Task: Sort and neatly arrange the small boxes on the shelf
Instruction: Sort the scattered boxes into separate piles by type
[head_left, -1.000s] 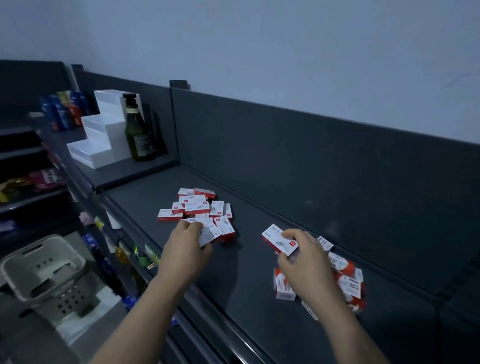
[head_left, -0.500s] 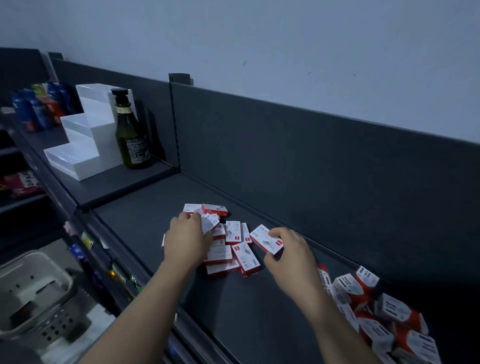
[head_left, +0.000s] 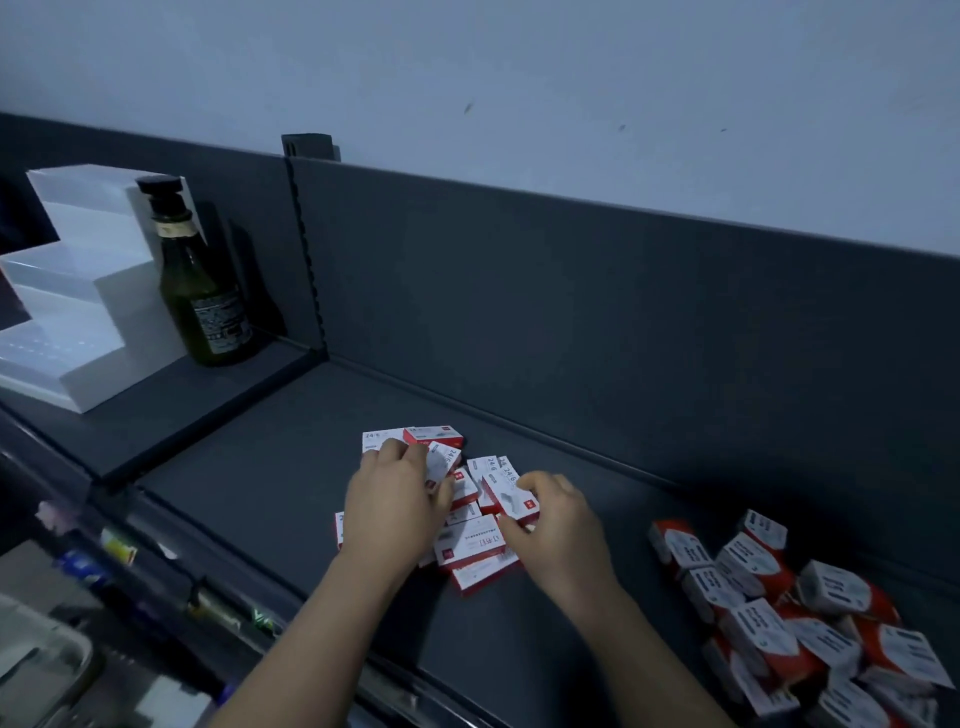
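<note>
Two hands in shot, the left hand (head_left: 395, 499) and right hand (head_left: 558, 530), and two heaps of boxes, about eleven showing in the middle heap (head_left: 470, 545), upwards of fifteen in the right heap (head_left: 810, 634), too jumbled for an exact tally, plus one bottle (head_left: 200, 291) and one stepped stand (head_left: 78, 291).

The shelf (head_left: 270, 467) looks like painted metal, dark grey and matt. The boxes (head_left: 470, 545) are smooth card with a faint sheen. At far left, the bottle (head_left: 200, 291) is glossy dark-green glass and the stand (head_left: 78, 312) smooth white plastic. The wall (head_left: 519, 78) is matt, scuffed paint.
</note>
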